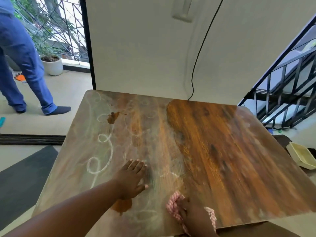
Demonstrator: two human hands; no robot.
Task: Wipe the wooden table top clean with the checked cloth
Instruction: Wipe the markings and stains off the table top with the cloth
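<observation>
The wooden table top [213,142] fills the middle of the view. Its left half is dull with white chalky loops and smears, its right half is dark and glossy. My left hand [131,178] lies flat on the smeared part, fingers spread, holding nothing. My right hand [193,214] presses down on the bunched pink-and-white checked cloth [173,202] at the near edge, just right of centre. Most of the cloth is hidden under that hand.
A brown stain [112,117] sits toward the far left of the table. A person in blue trousers [22,53] walks on the floor at left, near a potted plant [52,63]. A cream tray [302,157] lies right of the table, beside the stair railing [283,86]. A black cable [199,53] hangs down the wall.
</observation>
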